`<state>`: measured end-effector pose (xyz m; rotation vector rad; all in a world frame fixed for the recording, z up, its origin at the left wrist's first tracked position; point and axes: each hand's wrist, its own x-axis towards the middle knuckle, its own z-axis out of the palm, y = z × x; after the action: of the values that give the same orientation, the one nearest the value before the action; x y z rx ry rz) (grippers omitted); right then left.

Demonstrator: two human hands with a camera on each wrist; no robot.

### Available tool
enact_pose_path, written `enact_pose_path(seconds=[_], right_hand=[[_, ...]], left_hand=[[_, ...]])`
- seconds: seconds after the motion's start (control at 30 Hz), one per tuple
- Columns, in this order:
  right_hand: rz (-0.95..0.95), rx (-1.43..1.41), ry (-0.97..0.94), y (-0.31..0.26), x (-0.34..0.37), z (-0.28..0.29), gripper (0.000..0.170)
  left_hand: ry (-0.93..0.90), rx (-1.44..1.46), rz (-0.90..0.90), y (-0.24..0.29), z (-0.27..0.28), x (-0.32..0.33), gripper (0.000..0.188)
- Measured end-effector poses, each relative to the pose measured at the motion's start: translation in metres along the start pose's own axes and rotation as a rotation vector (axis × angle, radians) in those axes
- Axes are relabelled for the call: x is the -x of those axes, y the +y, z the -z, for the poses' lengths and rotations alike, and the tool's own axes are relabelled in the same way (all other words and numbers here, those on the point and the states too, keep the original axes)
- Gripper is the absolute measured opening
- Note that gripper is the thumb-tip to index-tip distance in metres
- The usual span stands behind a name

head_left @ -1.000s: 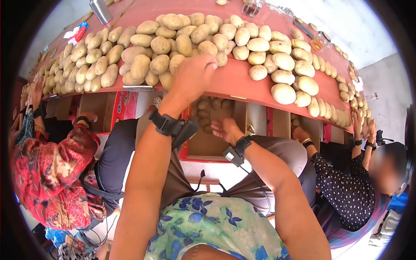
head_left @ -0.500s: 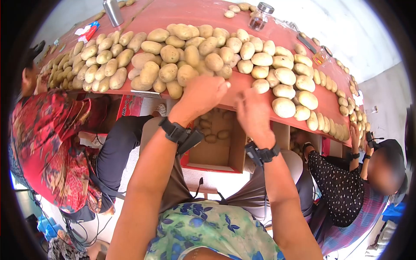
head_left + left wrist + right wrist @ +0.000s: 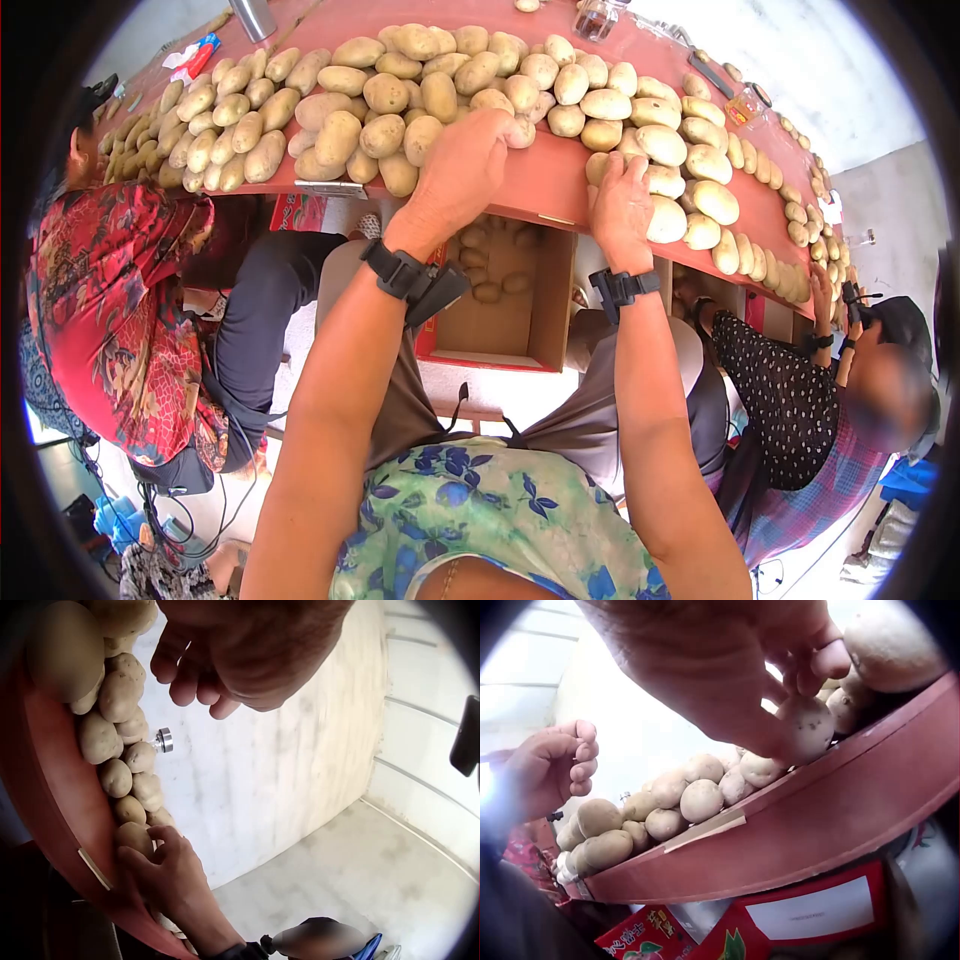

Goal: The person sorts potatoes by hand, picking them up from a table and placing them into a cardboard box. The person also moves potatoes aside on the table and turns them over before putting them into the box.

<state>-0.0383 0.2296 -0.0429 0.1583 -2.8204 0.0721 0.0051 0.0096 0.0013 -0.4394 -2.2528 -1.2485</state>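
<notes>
My right hand [image 3: 625, 220] is at the table's front edge, by the right group of potatoes [image 3: 660, 145]. Its thumb and fingers curl about a pale potato [image 3: 810, 735], seen close up in the right wrist view. The left wrist view shows the same grip from the side. Over the front of the larger left pile [image 3: 385, 95] is my left hand [image 3: 458, 178], near a small potato [image 3: 520, 132]. Its fingers [image 3: 184, 688] hang loosely curled with nothing between them in the left wrist view.
Below the table edge stands an open cardboard box [image 3: 500, 335] with several potatoes inside. People sit close on both sides, one in a red patterned top [image 3: 120, 330], one in dotted sleeves [image 3: 780, 400]. A glass jar [image 3: 597, 18] and metal flask [image 3: 253, 18] stand farther back.
My right hand has risen from over the box to the table edge, then moved right and taken hold of a potato. My left hand stays near the left pile.
</notes>
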Motion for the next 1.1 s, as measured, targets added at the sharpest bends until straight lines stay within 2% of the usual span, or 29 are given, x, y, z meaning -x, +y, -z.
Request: enact_pose_path(seconds=[0.1,0.2,0.33,0.43,0.53,0.63,0.73,0.77,0.83,0.93,1.03,1.07,1.1], right_hand=[[0.095,0.006,0.089,0.000,0.003,0.008,0.047],[0.063,-0.276,0.062,-0.003,0.011,-0.005,0.050],[0.244,-0.708,0.073,-0.026,0.033,0.002,0.048],[-0.190,-1.473,-0.646,-0.056,0.065,0.021,0.049],[-0.151,-1.607,-0.434,-0.068,0.077,0.002,0.054],[-0.268,-1.788,-0.552,-0.060,0.074,0.005,0.057],[-0.245,-1.662,-0.441,-0.069,0.095,0.001,0.059],[-0.207,-1.602,-0.474,-0.068,0.106,-0.014,0.060],[-0.557,-1.723,-0.645,-0.078,0.132,-0.039,0.052],[-1.147,-1.678,-1.039,-0.071,0.148,-0.096,0.039],[-1.284,-1.735,-1.018,-0.055,0.144,-0.183,0.030],[-1.290,-1.834,-0.911,-0.056,0.135,-0.181,0.029],[-1.222,-1.784,-0.920,-0.062,0.129,-0.170,0.029]], left_hand=[[0.070,0.040,-0.062,-0.002,-0.001,-0.002,0.014],[0.097,0.026,-0.067,-0.001,0.000,-0.002,0.015],[0.151,0.036,-0.078,-0.003,0.001,-0.003,0.016],[0.187,0.041,-0.061,-0.003,0.002,-0.003,0.015],[0.214,0.039,-0.071,-0.004,0.001,-0.003,0.013],[0.214,-0.014,-0.104,-0.003,0.001,-0.003,0.018],[0.219,-0.044,-0.113,-0.003,0.003,-0.002,0.019],[0.222,-0.049,-0.111,-0.004,0.003,-0.003,0.019],[0.225,-0.040,-0.110,-0.005,0.002,-0.005,0.020],[0.225,-0.007,-0.113,-0.003,0.002,-0.007,0.021],[0.222,0.002,-0.114,-0.001,0.002,-0.007,0.021],[0.220,-0.002,-0.110,-0.001,0.003,-0.007,0.022],[0.216,-0.007,-0.105,-0.001,0.004,-0.006,0.022]])
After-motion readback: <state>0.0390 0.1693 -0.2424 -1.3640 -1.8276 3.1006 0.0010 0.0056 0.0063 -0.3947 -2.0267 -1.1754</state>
